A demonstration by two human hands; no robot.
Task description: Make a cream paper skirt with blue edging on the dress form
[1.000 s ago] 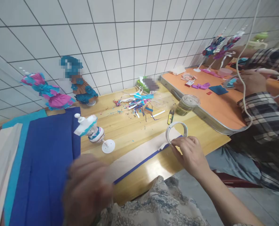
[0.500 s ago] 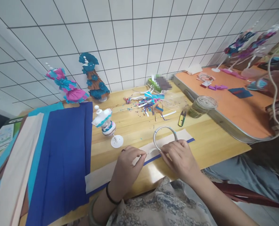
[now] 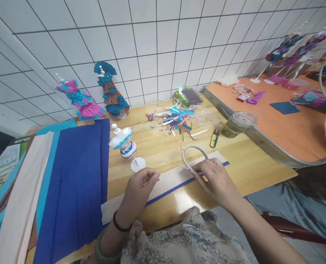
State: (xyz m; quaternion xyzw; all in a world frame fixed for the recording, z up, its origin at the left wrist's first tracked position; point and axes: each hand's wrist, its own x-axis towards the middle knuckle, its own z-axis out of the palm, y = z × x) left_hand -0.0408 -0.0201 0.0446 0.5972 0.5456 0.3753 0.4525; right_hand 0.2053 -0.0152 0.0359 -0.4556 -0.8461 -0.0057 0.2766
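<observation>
A long white paper strip with a blue edge (image 3: 167,181) lies across the wooden table (image 3: 251,167). My right hand (image 3: 215,179) is closed on a roll of white tape (image 3: 193,157) that stands on the strip's right end. My left hand (image 3: 139,189) rests on the strip's middle with its fingers curled and pinched together; what they pinch is too small to make out. A small white doll figure on a round stand (image 3: 126,146) lies tilted just behind my left hand.
Large blue, teal and beige paper sheets (image 3: 69,183) cover the table's left. Two dressed paper dolls (image 3: 79,99) stand by the tiled wall. Paper scraps (image 3: 174,121), small snips (image 3: 214,137) and a lidded jar (image 3: 238,124) lie behind. An orange table (image 3: 289,124) adjoins at right.
My left hand came in from the lower left onto the strip, met the tape, then drew back left. The tape roll shifted slightly along the strip. The view turned left.
</observation>
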